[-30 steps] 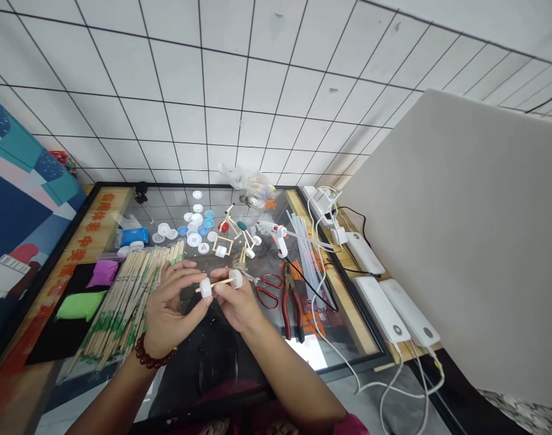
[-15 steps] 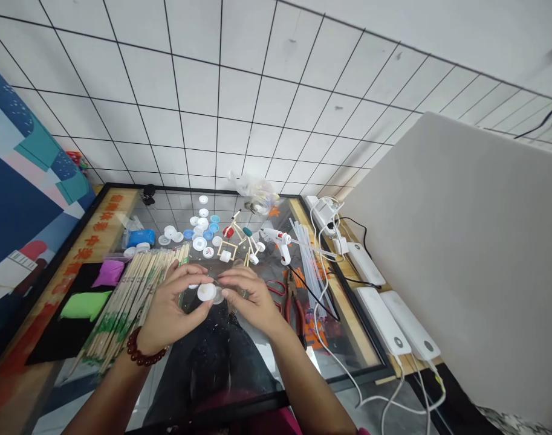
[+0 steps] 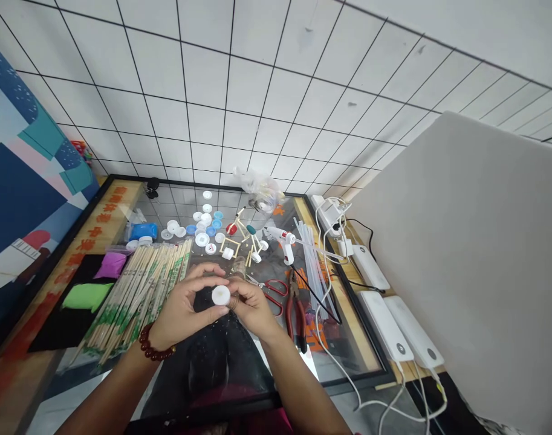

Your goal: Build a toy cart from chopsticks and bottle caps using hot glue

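Note:
Between the thumb and fingers of my left hand (image 3: 187,302) is a white bottle cap (image 3: 220,295), its flat top facing me with a small yellowish mark in the middle. My right hand (image 3: 253,305) pinches at the cap's right edge, its fingertips partly behind it; whether a second cap sits there is hidden. Both hands are above the glass tabletop (image 3: 212,356). Beyond them lie small stick frames (image 3: 230,246) with caps attached, and a clear cylindrical piece (image 3: 239,266). Red-handled scissors (image 3: 273,293) lie just right of my right hand.
Bundled wooden chopsticks (image 3: 137,290) lie at left, beside green clay (image 3: 86,296) and purple clay (image 3: 110,265). White and blue caps (image 3: 202,240) are scattered at the back. On the right are a glue gun (image 3: 282,240), pliers (image 3: 296,314), glue sticks (image 3: 309,260) and a power strip (image 3: 327,214) with cables.
My hands have closed in on each other, the white cap shifting slightly right. The greyish round piece seen in my right fingers is now out of sight. The view has tilted a little.

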### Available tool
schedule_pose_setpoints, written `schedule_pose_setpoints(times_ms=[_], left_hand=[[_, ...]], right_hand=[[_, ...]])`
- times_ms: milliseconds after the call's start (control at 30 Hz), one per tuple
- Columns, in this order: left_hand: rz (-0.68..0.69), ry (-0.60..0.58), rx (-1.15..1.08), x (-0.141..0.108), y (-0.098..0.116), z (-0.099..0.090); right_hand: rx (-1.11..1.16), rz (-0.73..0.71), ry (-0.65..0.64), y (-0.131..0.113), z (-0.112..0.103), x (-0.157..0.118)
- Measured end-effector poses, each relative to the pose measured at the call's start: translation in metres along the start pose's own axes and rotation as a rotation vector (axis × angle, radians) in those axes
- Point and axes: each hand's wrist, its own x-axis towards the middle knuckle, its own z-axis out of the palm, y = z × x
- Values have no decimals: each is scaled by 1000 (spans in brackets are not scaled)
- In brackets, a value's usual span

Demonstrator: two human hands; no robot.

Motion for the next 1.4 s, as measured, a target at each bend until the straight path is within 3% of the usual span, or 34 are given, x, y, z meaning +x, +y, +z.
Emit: schedule_pose_setpoints(times_ms=[233,567,767,1000,1200,1400], left_hand=[[24,-114,-182,1,-6,-4],[-21,-150,-225,1,-3,-5],[-86,-241,-239,1,0,-6],[-146,-299,-308,2,1,-8],[-28,-144,-280,-1,1,5],[-47,49,-221,-3,5,20]], right_hand=[[42,68,-22,2,4,-4],[118,151,-9,2,5,-5],[168,220,-57,6,5,-8],[177,196,-148,6,1,-8],[-33,85,-58,-2,-1,-4],[-198,-9,41,-7,-1,-2]])
